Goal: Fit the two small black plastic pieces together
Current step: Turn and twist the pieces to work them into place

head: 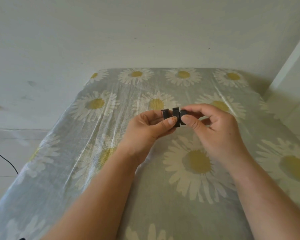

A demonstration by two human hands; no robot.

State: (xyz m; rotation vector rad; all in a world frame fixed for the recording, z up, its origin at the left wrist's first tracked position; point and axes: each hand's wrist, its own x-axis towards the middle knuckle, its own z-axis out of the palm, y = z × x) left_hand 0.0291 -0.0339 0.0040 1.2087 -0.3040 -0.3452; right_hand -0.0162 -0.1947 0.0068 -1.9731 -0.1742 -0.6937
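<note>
At frame centre, above the daisy-print table (163, 213), we clamp each black piece in one hand's fingers, left hand (149, 129) on the larger piece (175, 116), right hand (213, 127) on the smaller piece (183, 116), mating faces touching for alignment.

Black pieces (176, 116): matt plastic. Table cover (97, 153): thin glossy daisy-print cloth, creased. Wall (145, 32): matt, smooth.
</note>
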